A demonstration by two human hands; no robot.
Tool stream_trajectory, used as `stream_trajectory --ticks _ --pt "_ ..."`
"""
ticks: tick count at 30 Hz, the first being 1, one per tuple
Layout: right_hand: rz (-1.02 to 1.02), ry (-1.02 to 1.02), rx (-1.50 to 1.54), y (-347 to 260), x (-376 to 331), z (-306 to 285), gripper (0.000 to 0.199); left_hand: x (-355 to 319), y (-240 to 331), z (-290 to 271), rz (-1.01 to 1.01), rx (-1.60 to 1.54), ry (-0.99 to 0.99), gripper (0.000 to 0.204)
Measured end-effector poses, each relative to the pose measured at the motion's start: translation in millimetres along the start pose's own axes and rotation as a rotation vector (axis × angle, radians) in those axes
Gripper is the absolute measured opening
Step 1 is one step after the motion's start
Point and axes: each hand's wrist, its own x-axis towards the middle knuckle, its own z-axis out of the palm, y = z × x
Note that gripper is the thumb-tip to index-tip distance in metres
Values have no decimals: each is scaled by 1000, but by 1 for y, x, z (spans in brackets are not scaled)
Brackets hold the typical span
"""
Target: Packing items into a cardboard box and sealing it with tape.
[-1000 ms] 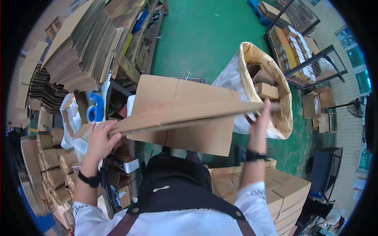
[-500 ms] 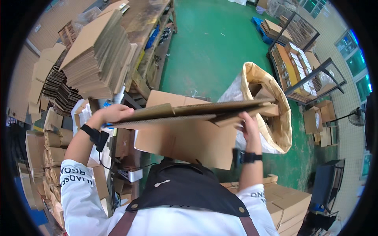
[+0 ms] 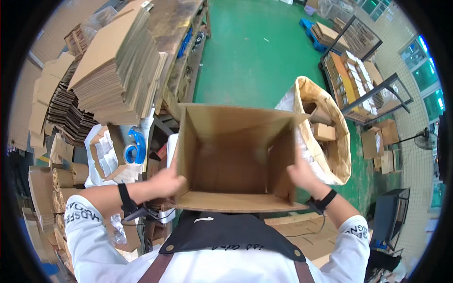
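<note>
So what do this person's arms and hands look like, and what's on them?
The left hand and right hand are ungloved. White sleeves with dark lettering stop short of the wrists. Each wrist wears a black band, with a thin dark cable nearby.

Your view comes from the left of two fisheyes on your head, looking steeply down: your apron lies at six o'clock, the open carton close below mid-dial. Toward twelve o'clock it reaches farther, along the green floor.
</note>
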Motion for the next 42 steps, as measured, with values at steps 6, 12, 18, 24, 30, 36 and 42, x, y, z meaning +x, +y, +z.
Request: stream_trajectory --ticks 6,12,18,24,30,36,42 --pt "-132 -403 -293 29 50 62 95 28 107 -17 -296 -26 -434 117" --pt "-617 39 -685 96 40 47 82 73 67 36 729 595 439 97" --pt "-598 146 -539 101 30 60 85 159 86 115 1220 626 -6 73" --pt "-911 598 -238 48 71 10 65 149 95 127 1118 793 -125 60" --pt "-492 200 -205 19 85 -43 37 64 126 46 815 597 -432 58" --pt "-685 126 -474 90 64 21 68 -45 130 35 505 571 122 64" --pt "-706 -317 -79 105 116 3 54 100 93 93 386 424 570 52"
